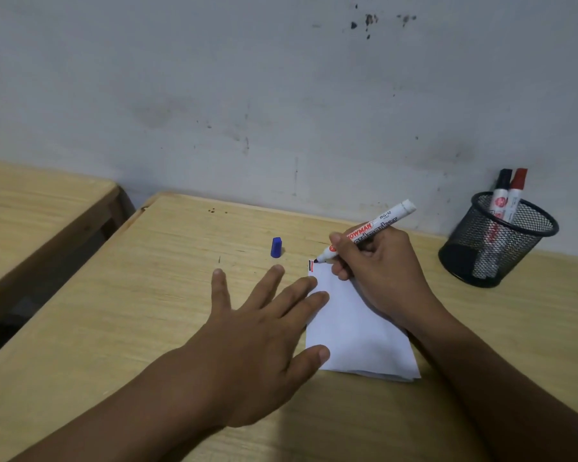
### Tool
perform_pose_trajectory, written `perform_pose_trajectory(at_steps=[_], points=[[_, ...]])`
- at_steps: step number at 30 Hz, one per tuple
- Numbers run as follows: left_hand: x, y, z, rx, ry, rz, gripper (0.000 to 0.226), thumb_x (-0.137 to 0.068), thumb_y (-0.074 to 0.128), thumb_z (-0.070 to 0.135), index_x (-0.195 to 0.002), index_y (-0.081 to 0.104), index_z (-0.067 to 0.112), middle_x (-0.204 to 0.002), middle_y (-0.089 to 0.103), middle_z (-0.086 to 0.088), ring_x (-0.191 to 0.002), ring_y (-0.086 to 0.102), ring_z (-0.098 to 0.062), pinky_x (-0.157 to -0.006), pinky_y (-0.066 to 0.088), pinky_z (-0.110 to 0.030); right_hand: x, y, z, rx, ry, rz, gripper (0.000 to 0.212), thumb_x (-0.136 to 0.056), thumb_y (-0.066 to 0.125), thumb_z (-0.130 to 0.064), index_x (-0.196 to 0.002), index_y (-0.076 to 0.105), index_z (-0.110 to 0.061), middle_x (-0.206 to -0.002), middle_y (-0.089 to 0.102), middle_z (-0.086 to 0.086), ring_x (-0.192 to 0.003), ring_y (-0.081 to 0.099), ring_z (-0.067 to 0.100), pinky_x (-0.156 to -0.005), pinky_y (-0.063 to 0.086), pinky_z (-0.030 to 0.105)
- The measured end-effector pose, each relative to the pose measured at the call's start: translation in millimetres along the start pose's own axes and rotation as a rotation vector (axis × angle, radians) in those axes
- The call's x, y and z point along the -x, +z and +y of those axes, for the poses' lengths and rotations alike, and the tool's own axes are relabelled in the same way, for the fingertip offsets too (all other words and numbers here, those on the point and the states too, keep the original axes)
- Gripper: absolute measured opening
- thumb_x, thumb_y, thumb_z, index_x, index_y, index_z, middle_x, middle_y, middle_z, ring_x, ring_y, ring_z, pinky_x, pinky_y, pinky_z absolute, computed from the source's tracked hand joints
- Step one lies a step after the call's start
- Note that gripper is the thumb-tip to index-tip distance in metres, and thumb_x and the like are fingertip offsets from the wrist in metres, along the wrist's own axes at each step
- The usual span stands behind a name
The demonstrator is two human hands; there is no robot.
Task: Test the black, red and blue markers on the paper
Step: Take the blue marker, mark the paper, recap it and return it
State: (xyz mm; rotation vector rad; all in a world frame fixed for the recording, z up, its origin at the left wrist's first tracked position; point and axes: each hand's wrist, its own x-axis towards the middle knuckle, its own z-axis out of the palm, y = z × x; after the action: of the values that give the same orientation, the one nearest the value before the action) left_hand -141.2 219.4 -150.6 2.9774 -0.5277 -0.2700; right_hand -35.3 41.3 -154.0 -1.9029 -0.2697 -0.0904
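A folded white paper (pixel 354 331) lies on the wooden desk (pixel 154 295). My right hand (pixel 381 271) grips an uncapped white marker (pixel 377 225), with its tip touching the paper's top left corner beside short black and red marks (pixel 311 265). My left hand (pixel 264 321) lies flat with fingers spread, its fingertips and thumb pressing the paper's left edge. A blue cap (pixel 276 247) stands on the desk just beyond my left fingers. The black-capped marker (pixel 502 191) and the red-capped marker (pixel 517 191) stand in a black mesh cup (pixel 501 241) at the right.
The mesh cup stands near the wall (pixel 281 95) at the desk's back right. A second wooden desk (pixel 30 208) sits to the left, with a dark gap between the two.
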Motion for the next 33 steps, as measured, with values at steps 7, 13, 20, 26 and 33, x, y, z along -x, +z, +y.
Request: perform_pose_trajectory(at_steps=[7,13,20,26,33], points=[[-2.1,0.0,-0.1,0.014,-0.004,-0.006,0.065,-0.094,0.009,0.067,-0.151,-0.012,0.044,-0.16,-0.021,0.025,-0.146,-0.029,-0.01,-0.11,-0.011,-0.072,-2.5,-0.6,1.3,0.002,0.005,-0.019,0.021,-0.096,0.066,-0.023,-0.084,0.072,-0.007,-0.067,0.073,0.011,-0.059,0.068,0.018,-0.069,0.061,0.041],[-1.8,1.6,-1.1,0.013,0.001,0.007,0.065,-0.094,0.009,0.067,-0.152,-0.01,0.043,-0.161,-0.018,0.024,-0.147,-0.028,-0.01,-0.11,-0.009,-0.073,-4.7,-3.3,0.8,0.051,-0.018,-0.049,0.023,-0.096,0.066,-0.023,-0.082,0.073,-0.006,-0.065,0.073,0.009,-0.057,0.069,0.019,-0.065,0.061,0.036],[-3.2,2.1,-1.5,0.027,0.001,0.003,0.065,-0.094,0.01,0.067,-0.152,-0.01,0.043,-0.161,-0.018,0.024,-0.147,-0.027,-0.011,-0.11,-0.01,-0.073,-6.7,-3.2,5.2,0.039,-0.019,-0.05,0.021,-0.095,0.067,-0.023,-0.083,0.073,-0.006,-0.066,0.074,0.009,-0.058,0.07,0.021,-0.063,0.061,0.031],[-4.2,-4.8,-3.4,0.118,0.024,0.113,0.063,-0.093,0.036,0.065,-0.149,0.023,0.041,-0.158,0.016,0.021,-0.147,-0.002,-0.008,-0.111,-0.012,-0.07,-9.6,-16.2,-3.2,-0.361,0.028,0.101,0.027,-0.096,0.066,-0.02,-0.089,0.072,0.005,-0.07,0.07,0.018,-0.061,0.066,0.025,-0.064,0.056,0.04],[-27.3,-25.0,-13.8,0.258,-0.27,0.643,0.05,-0.083,0.051,0.064,-0.126,0.055,0.04,-0.12,0.052,0.016,-0.121,0.043,-0.012,-0.113,0.013,-0.052,2.1,-40.5,-36.7,-0.446,-0.029,0.249,0.03,-0.095,0.067,-0.019,-0.088,0.071,0.01,-0.067,0.069,0.015,-0.057,0.064,0.02,-0.057,0.056,0.026]])
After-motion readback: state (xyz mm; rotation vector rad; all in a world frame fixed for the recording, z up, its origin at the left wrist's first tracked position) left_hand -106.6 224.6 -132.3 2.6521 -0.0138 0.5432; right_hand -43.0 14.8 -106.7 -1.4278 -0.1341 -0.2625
